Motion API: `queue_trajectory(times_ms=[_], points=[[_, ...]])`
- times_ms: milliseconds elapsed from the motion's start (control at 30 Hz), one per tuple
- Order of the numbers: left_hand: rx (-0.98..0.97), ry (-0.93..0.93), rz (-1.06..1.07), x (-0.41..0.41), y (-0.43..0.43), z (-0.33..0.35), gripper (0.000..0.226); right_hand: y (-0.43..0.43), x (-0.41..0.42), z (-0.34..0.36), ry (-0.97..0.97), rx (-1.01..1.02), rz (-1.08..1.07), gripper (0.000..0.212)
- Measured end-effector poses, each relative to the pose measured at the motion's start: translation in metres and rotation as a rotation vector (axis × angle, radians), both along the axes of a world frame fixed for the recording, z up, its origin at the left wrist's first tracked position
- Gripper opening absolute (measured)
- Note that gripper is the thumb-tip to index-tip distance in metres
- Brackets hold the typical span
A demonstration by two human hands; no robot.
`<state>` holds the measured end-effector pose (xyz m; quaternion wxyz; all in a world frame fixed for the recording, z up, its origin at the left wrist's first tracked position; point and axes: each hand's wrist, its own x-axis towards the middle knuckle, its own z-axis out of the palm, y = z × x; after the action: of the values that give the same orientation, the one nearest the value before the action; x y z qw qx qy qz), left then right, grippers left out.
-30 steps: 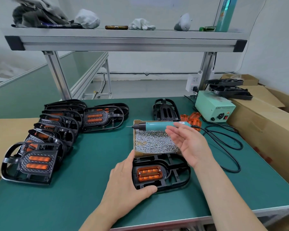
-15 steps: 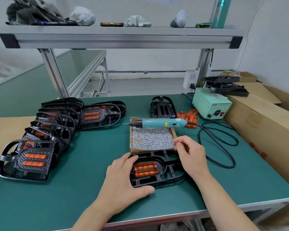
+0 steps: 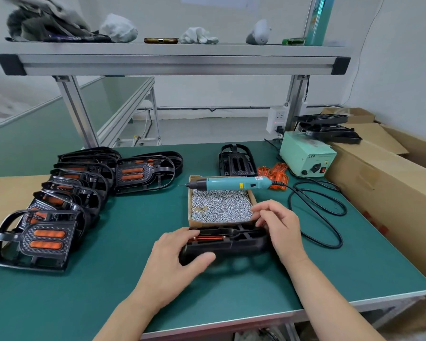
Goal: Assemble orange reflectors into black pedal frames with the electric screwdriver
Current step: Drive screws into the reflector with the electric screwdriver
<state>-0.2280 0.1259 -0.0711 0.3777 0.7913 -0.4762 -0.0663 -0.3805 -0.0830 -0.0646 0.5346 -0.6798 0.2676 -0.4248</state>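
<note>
Gripping the black pedal frame at both ends, we hold it tilted over the green table: our left hand curls round its left end, our right hand round its right, an orange reflector seated inside. Just behind sits the box of screws, with the electric screwdriver lying across its far rim; beyond, loose reflectors and an empty frame.

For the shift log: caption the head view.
Left hand and right hand hold a tilted frame by the screw box; screwdriver lies across it.
</note>
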Motion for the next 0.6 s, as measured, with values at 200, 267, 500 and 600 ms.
queue_trajectory(times_ms=[200,267,500,600], points=[[-0.145,0.181,0.203,0.007,-0.015,0.005,0.048,-0.004,0.001,-0.002,-0.092,0.092,0.102,0.031],[-0.175,0.234,0.249,0.010,-0.019,0.004,0.058,-0.004,0.002,-0.002,-0.104,0.116,0.166,0.034],[-0.193,0.317,0.320,0.017,-0.028,0.007,0.082,0.001,0.001,0.000,-0.087,0.065,0.220,0.027],[-0.191,0.305,0.354,0.016,-0.035,0.007,0.078,0.002,-0.001,0.000,-0.125,0.119,0.237,0.028]])
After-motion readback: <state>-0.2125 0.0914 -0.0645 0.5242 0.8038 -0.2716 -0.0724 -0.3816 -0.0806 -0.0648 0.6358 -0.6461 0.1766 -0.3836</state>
